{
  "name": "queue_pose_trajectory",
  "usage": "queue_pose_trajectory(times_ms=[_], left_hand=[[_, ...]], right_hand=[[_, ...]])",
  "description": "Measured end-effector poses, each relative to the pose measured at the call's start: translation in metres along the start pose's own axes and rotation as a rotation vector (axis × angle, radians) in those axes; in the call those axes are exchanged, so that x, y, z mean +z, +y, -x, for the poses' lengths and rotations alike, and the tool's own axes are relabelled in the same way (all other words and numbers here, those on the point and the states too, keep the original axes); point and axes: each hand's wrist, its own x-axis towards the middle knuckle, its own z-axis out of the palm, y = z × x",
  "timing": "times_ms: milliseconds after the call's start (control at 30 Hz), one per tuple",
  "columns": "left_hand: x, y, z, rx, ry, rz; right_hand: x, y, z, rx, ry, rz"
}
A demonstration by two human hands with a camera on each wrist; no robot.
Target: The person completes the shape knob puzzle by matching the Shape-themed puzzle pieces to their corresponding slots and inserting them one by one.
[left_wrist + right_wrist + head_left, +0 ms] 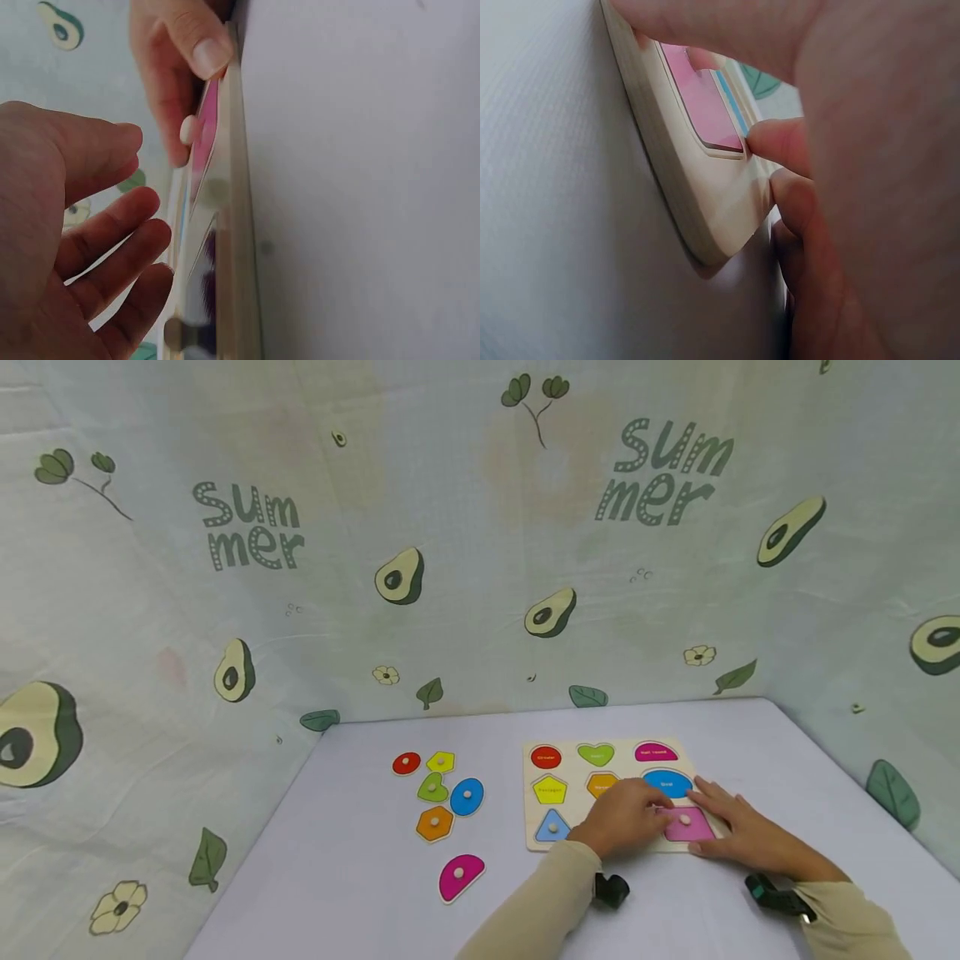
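A pink trapezoid puzzle piece (694, 828) with a pale knob lies at the near right corner of the wooden puzzle board (529, 838). My right hand (750, 835) rests along the board's right side, its thumb at the near edge and its fingers spread past the piece. Over the board's near middle is my left hand (621, 814); in the left wrist view its fingers are loosely bent, apart from the knob (187, 130) and holding nothing. A dark purple piece (208, 285) with a knob sits in the board beside the trapezoid, hidden by the left hand in the head view.
Left of the board lie a red circle (406, 763), yellow pentagon (442, 761), green heart (430, 789), blue oval (468, 800), orange hexagon (435, 827) and magenta half circle (459, 878). A blue triangle (552, 827) sits in the board. A printed cloth (465, 527) hangs behind the table.
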Motion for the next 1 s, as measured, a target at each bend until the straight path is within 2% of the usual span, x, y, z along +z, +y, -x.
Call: queue_pose_trajectory(times_ms=[233,467,700,833,1000], left_hand=[[-0.015,-0.017,0.013,-0.032,-0.009,0.045],[-0.025,-0.031,0.025,-0.061,0.014,0.106],[-0.037,-0.047,0.035,-0.129,0.02,0.14],[-0.046,-0.059,0.042,-0.168,0.048,0.162],[-0.059,-0.079,0.049,-0.167,0.091,0.125]], right_hand=[[-0.001,0.0,-0.001,0.016,-0.004,0.009],[0.0,0.001,-0.001,0.024,0.001,0.023],[0.0,-0.002,-0.002,0.036,-0.008,0.035],[0.0,-0.003,-0.002,0.034,-0.014,0.038],[0.001,-0.002,-0.002,0.039,-0.007,0.036]])
